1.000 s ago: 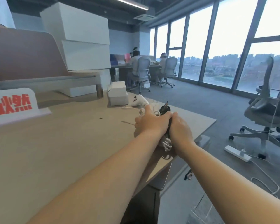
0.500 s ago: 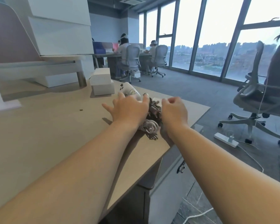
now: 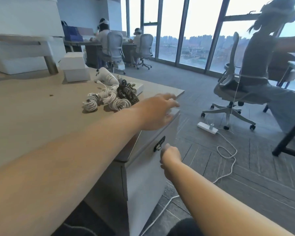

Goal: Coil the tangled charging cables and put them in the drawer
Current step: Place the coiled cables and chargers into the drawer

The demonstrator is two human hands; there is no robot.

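left hand (image 3: pixel 160 111) hovers flat and empty past the desk (image 3: pixel 41 116) edge, with the coiled cables (image 3: pixel 109 99) just left of its wrist. right hand (image 3: pixel 170 155) curls at the lock (image 3: pixel 159 145) on the drawer (image 3: pixel 143 176), grip unclear. if it's locked, a hard tug could shake the coils loose.

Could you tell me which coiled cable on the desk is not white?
The dark coil, rightmost and nearest the left hand; the other coils are white.

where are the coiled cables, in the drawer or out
Out: the white coiled cables lie in a heap on the desk, beside a dark bundle.
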